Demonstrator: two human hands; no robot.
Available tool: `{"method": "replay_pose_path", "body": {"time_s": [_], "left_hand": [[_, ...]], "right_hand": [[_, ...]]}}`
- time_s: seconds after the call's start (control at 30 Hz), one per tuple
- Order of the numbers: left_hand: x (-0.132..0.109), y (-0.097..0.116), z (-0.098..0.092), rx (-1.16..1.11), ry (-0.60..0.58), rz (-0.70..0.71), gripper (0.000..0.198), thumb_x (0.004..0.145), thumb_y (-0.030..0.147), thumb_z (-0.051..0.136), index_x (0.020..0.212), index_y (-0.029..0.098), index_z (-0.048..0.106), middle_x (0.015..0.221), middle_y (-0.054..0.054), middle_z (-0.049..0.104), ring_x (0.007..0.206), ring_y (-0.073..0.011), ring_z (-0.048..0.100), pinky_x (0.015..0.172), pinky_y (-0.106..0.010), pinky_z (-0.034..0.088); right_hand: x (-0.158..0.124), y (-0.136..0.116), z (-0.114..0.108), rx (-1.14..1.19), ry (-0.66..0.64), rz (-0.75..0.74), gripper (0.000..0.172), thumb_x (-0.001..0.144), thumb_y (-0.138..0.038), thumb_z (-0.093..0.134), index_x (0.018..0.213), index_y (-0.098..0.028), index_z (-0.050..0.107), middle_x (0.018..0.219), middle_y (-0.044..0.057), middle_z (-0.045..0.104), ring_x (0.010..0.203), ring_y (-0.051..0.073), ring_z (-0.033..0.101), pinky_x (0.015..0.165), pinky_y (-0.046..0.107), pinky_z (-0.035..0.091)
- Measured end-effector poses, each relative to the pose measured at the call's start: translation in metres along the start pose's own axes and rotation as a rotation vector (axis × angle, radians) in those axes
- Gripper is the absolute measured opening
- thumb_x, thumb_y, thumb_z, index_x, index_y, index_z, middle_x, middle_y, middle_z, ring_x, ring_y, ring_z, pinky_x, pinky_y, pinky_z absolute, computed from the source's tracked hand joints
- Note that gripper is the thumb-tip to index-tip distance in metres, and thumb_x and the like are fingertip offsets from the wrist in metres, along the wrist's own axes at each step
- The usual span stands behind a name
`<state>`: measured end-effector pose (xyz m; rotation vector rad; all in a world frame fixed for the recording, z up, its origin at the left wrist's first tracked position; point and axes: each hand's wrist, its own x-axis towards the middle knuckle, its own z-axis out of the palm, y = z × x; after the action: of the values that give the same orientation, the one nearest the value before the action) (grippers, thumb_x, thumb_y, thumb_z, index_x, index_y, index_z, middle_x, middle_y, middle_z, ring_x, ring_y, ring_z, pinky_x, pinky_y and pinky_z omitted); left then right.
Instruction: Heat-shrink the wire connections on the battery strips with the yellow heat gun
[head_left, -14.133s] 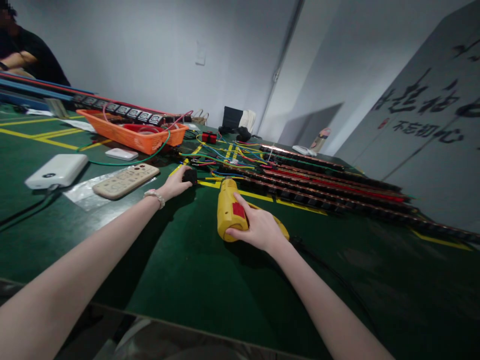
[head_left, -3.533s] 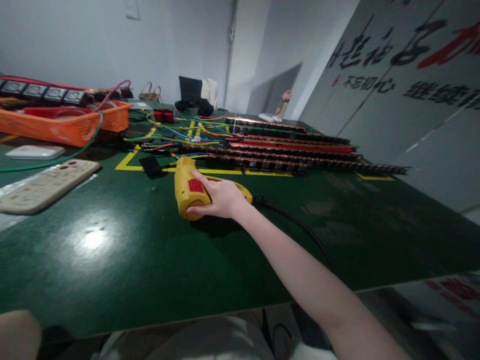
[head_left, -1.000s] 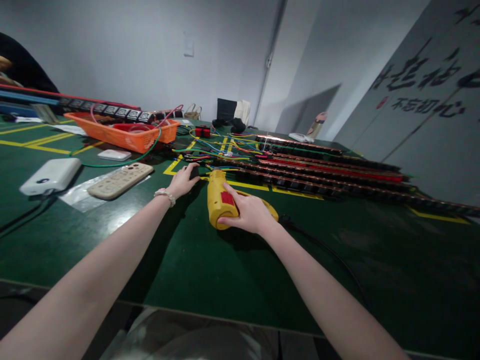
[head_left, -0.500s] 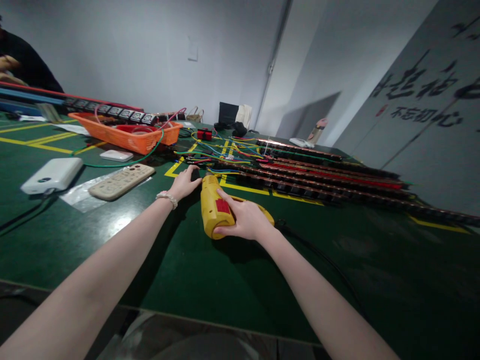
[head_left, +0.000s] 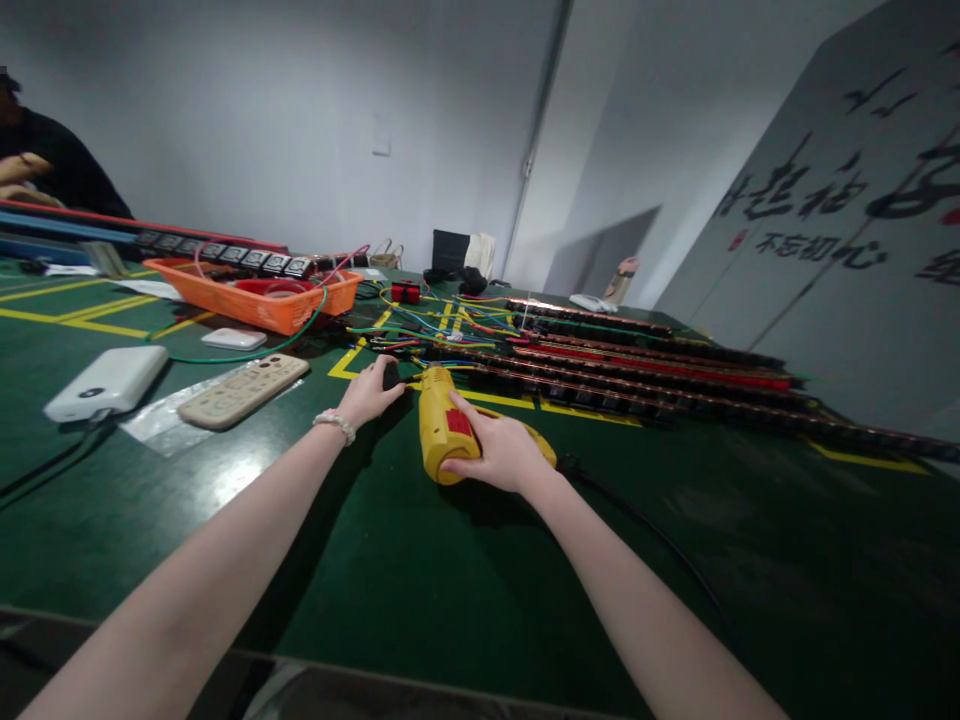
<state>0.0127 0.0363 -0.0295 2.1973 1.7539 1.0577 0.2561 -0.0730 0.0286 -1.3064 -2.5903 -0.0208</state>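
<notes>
My right hand is wrapped round a yellow heat gun with a red label, low over the green table. The gun's front end points away from me, at the ends of several wires. Left of it, my left hand grips a small black piece between thumb and fingers; what exactly the piece is cannot be made out. A thin yellow wire end shows between the black piece and the gun. Long dark strips with coloured wires lie just beyond the gun.
An orange basket stands at the back left. Nearer are a beige remote on a plastic bag and a white power bank with a cable. The gun's black cord trails right. A person sits at far left.
The yellow heat gun, in my right hand, has shifted slightly right, away from my left hand. More of the black piece shows in my left hand. The view has tilted up a little.
</notes>
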Motion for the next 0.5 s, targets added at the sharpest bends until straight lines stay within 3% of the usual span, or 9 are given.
{"method": "replay_pose_path", "body": {"time_s": [0.5], "left_hand": [[0.002, -0.001, 0.003, 0.074, -0.062, 0.003, 0.055, 0.079, 0.045, 0.043, 0.125, 0.016, 0.035, 0.107, -0.014, 0.053, 0.102, -0.0271, 0.051, 0.087, -0.040, 0.040]], "right_hand": [[-0.005, -0.016, 0.002, 0.000, 0.004, 0.011, 0.096, 0.071, -0.071, 0.044, 0.142, -0.016, 0.010, 0.106, 0.012, 0.061, 0.087, 0.027, 0.060, 0.072, 0.032, 0.038]]}}
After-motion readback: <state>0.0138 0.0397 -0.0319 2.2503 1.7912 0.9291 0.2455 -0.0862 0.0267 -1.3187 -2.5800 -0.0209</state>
